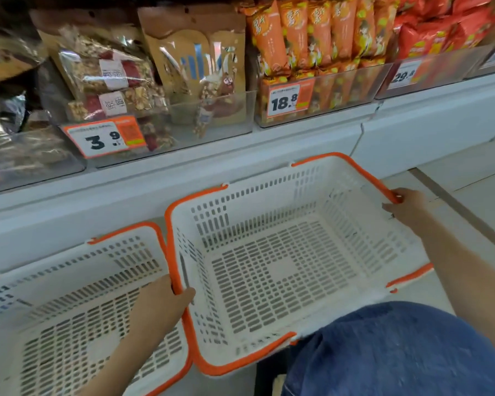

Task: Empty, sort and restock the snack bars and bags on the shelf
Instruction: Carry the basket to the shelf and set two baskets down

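Note:
A white basket with an orange rim (323, 164) lies empty in front of the shelf. My left hand (162, 301) grips its left rim, thumb hooked inside. My right hand (406, 208) grips its right rim. A second empty white basket (120, 232) lies beside it on the left, under my left forearm. On the shelf above stand clear bags of nut snack bars (109, 78), brown paper snack bags (200, 67), orange snack packs (312, 35) and red bags (440, 35).
Clear plastic bins (240, 115) front the shelf, with price tags 3.9 (103, 138), 18.8 (285, 101) and 29.8 (403, 75). A white shelf ledge (269, 147) runs below them. My knee in blue jeans (397, 352) is at the lower right. Pale floor tiles (475, 190) extend right.

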A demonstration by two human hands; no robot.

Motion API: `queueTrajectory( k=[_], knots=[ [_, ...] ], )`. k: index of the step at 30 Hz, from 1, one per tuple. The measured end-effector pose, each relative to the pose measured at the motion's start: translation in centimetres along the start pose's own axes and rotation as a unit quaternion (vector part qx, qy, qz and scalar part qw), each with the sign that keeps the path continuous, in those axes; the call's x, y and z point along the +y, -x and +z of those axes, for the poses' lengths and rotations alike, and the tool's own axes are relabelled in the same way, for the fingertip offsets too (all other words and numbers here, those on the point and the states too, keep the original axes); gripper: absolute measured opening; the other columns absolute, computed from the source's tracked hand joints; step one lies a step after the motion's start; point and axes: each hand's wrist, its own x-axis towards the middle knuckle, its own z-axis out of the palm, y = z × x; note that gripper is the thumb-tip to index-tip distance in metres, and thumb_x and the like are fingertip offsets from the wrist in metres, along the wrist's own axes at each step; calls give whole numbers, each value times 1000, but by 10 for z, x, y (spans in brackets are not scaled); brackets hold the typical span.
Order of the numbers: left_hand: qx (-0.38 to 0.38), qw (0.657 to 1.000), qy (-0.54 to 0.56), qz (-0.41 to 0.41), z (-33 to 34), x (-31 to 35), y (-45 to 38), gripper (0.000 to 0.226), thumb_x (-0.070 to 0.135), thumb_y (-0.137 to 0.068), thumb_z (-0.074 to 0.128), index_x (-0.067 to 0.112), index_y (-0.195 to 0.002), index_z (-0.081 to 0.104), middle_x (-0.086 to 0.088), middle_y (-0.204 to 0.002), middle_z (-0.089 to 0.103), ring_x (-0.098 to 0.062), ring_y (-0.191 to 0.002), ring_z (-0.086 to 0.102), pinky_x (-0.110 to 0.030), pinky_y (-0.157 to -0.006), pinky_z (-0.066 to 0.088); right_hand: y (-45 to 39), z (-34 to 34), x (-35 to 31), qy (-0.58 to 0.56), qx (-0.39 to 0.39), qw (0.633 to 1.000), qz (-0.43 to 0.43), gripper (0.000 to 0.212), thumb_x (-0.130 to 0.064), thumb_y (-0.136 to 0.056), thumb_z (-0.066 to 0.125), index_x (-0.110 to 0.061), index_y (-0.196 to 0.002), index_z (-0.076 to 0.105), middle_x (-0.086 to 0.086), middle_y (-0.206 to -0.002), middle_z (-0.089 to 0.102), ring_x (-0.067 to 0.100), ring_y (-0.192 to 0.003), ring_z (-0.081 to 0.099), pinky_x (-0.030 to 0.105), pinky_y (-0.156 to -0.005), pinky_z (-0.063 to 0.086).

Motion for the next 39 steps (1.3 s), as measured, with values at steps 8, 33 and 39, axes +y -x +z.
queueTrajectory(
  k=[8, 33, 39],
  knots=[
    [-5, 995, -67, -76, 27, -9, -24, 37, 32, -86, 61, 16, -61, 38, 2, -51, 43, -13, -44, 42, -21, -43, 33, -19, 62, 16, 29, -40, 999, 3, 28, -6, -90, 60, -1, -117, 58, 15, -88, 59, 26, -64, 56, 31, -64, 42],
    [-47, 993, -8, -104, 46, -21, -21, 82, 50, -89, 55, 7, -146, 14, -5, -74, 65, -19, -58, 65, -32, -51, 52, 29, 110, -15, 155, 12, 980, -123, 61, -4, -87, 45, -18, -145, 31, 8, -154, 29, 30, -136, 33, 50, -111, 22],
    [-103, 992, -45, -57, 9, -48, -20, 59, 65, -91, 33, 30, -139, 36, -1, -106, 67, -11, -65, 66, -29, -58, 56, 77, 91, -147, 49, -343, 890, -296, 27, -4, -94, 50, -27, -100, 63, -3, -98, 69, 15, -92, 66, 37, -88, 54]
  ],
)
